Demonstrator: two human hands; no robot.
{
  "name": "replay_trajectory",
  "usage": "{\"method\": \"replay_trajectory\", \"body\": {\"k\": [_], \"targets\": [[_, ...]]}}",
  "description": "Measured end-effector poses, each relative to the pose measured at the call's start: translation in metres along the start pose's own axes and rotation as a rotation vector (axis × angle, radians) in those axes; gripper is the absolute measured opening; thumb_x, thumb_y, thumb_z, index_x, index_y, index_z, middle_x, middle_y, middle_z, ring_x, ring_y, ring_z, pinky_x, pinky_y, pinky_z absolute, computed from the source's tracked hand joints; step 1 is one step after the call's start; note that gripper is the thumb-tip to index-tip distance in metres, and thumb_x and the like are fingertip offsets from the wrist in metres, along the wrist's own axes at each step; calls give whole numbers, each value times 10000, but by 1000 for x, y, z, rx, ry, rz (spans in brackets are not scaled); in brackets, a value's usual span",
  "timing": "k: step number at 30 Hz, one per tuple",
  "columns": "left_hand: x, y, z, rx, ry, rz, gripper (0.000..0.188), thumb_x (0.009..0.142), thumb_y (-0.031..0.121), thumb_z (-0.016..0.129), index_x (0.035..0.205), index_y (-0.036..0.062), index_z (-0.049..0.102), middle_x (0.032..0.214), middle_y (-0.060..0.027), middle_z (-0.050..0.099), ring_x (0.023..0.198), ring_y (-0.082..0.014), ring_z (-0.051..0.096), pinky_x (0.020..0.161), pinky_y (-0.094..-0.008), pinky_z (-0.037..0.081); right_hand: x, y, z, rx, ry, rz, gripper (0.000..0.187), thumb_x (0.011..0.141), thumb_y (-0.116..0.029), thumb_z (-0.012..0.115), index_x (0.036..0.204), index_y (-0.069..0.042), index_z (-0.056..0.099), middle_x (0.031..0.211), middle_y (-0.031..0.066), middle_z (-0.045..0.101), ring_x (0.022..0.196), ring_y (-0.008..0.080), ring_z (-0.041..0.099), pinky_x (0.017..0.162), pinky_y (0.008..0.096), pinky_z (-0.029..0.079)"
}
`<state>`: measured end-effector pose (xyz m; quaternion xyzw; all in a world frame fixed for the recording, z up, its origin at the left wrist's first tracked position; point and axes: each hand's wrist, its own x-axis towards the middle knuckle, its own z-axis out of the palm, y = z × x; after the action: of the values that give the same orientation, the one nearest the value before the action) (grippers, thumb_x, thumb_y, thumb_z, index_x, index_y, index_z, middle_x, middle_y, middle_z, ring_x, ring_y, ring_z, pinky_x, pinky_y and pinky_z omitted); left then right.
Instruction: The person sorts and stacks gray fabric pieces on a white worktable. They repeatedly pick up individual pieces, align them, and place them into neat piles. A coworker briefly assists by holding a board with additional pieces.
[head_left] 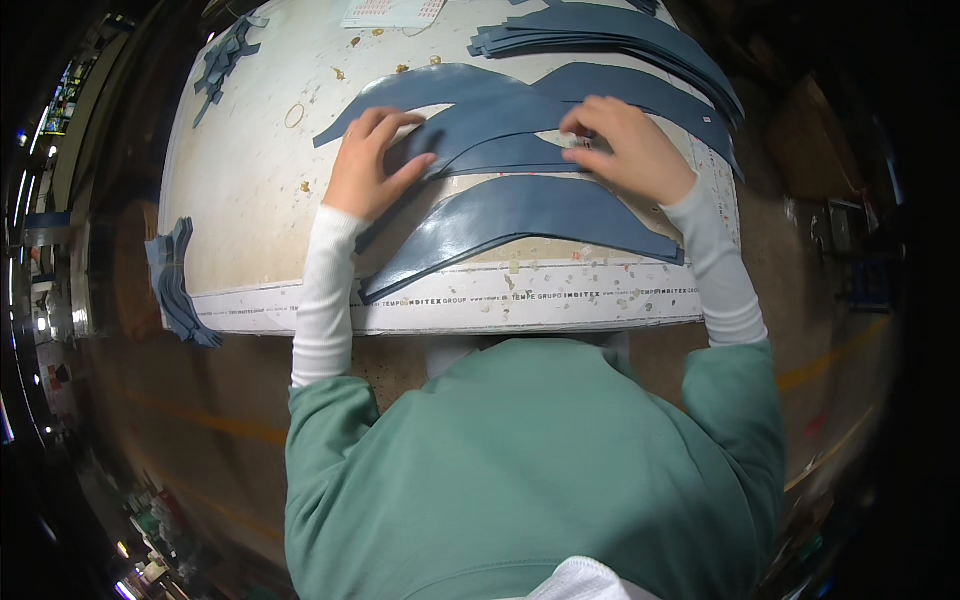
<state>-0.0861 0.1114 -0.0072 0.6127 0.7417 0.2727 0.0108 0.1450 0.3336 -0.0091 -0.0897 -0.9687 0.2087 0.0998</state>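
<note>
Several curved, glossy blue leather-like pieces lie on the white table in front of me. My left hand [370,165] is over the left part of the middle blue pieces [490,125], its thumb and fingers bent and apart. At their right end is my right hand [632,152], also with thumb and fingers apart. Neither hand visibly holds anything; whether the fingertips touch the pieces I cannot tell. Nearer to me lies a stack of arched blue pieces [520,212]. Another curved blue piece [640,100] lies beyond my right hand.
A thick pile of blue strips [600,32] sits at the far right of the table [245,200]. Small blue offcuts [228,62] lie far left, and a bundle of strips [176,280] hangs over the left edge. A rubber band [294,116] and a printed sheet [392,12] lie beyond.
</note>
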Motion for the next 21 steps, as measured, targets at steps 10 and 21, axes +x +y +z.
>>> {"method": "replay_trajectory", "body": {"k": [10,21], "targets": [[-77,59,20,-83,58,-230,285,760,43,723,1034,38,648,1002,-107,617,907,-261,611,787,-320,477,-71,-46,30,-93,316,98,313,746,-90,720,1048,-45,649,1074,80,582,1079,281,525,913,380,446],[-106,62,14,-490,-77,-137,217,639,-93,587,807,44,588,949,-83,682,871,-247,628,784,-322,489,-94,-40,28,301,340,215,260,707,55,650,944,-49,628,911,65,640,912,265,593,821,353,474]]}}
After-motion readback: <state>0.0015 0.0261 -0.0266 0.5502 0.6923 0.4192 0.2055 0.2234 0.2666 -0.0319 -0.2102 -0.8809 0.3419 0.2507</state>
